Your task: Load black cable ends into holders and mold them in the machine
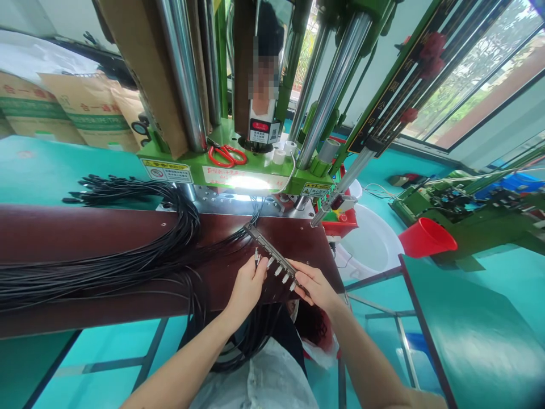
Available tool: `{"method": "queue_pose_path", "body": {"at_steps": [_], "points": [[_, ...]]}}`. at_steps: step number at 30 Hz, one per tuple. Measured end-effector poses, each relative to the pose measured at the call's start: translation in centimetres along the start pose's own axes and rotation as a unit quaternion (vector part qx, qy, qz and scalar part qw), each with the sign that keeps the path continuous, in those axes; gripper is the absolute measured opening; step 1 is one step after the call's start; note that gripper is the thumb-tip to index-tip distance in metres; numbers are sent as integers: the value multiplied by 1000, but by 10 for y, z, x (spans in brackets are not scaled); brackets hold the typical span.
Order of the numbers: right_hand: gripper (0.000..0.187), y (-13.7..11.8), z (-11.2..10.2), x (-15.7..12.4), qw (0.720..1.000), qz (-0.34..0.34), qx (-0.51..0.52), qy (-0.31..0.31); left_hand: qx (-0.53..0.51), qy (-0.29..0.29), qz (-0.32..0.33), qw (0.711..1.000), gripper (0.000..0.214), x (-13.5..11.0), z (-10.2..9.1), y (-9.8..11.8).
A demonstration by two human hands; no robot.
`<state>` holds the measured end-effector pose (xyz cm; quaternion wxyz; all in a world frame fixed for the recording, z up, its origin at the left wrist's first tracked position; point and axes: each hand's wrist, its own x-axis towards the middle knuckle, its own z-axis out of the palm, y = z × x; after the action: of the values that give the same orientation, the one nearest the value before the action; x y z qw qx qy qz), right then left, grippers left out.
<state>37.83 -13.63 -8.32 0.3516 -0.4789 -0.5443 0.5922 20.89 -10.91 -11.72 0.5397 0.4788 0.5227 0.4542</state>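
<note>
A long grey metal fixture bar (272,254) lies slanted on the dark brown bench (63,238), with several small silver cable plugs sticking out of its near side. My left hand (248,284) pinches one plug (256,257) at the bar's upper part, fingers closed on it. My right hand (314,284) grips the bar's lower end, fingers curled around it. A thick bundle of black cables (140,250) runs from the left across the bench and hangs down toward my lap.
A green vertical press (238,167) with chrome columns stands behind the bench; red-handled scissors (227,154) lie on its base. To the right are a white tub (374,241), a red funnel (426,237) and another green machine (477,210). Cardboard sacks (68,108) stand at back left.
</note>
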Motion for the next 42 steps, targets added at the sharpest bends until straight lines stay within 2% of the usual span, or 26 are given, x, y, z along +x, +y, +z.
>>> {"method": "queue_pose_path", "body": {"at_steps": [4, 10, 14, 17, 21, 25, 27, 32, 42], "points": [[47, -1, 1, -1, 1000, 15, -10, -2, 2, 2, 11, 1000, 28, 0, 0, -2], [47, 11, -2, -3, 995, -17, -91, -23, -13, -4, 3, 1000, 27, -2, -1, -6], [49, 8, -1, -2, 999, -1, -42, -12, -55, -34, -26, 998, 31, -3, -4, 4], [51, 2, 1, -1, 1000, 4, -1, 23, -98, -48, -53, 993, 32, -10, -16, 15], [52, -2, 2, -1, 999, 9, 20, 36, -249, -56, -125, 959, 29, -21, -38, 22], [53, 2, 0, -1, 1000, 24, 15, 11, -340, -34, -156, 927, 29, -20, -40, 19], [53, 4, 0, -1, 999, 30, 9, 10, -340, -30, -154, 927, 26, -15, -33, 18], [52, 1, 0, -1, 999, 43, -6, 10, -270, -73, -160, 947, 33, -5, -20, 20], [52, 2, -7, 2, 998, 39, -43, -38, -239, -62, -166, 955, 37, 0, -22, 19]]}}
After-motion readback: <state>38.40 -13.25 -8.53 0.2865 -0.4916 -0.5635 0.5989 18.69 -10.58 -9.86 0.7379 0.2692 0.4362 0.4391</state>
